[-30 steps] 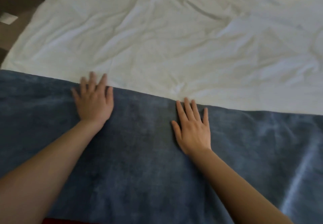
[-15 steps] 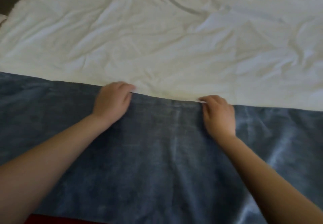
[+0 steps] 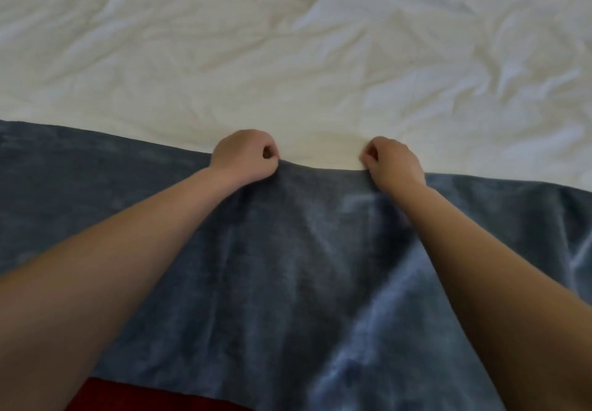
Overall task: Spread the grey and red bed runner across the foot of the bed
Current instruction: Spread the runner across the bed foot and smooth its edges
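The grey bed runner (image 3: pixel 288 266) lies across the near part of the bed, over the white sheet (image 3: pixel 288 58). A red strip of the runner (image 3: pixel 153 398) shows at the bottom edge. My left hand (image 3: pixel 245 157) grips the runner's far edge with curled fingers. My right hand (image 3: pixel 392 162) pinches the same edge a little to the right. Between the two hands the edge is raised slightly, and creases run down the cloth from both grips.
The wrinkled white sheet fills the whole far half of the view. The runner reaches past the left and right borders of the frame. My two forearms lie over the runner.
My hands went from flat on the runner to curled round its far edge. They have moved closer together and carried the edge farther up the bed.
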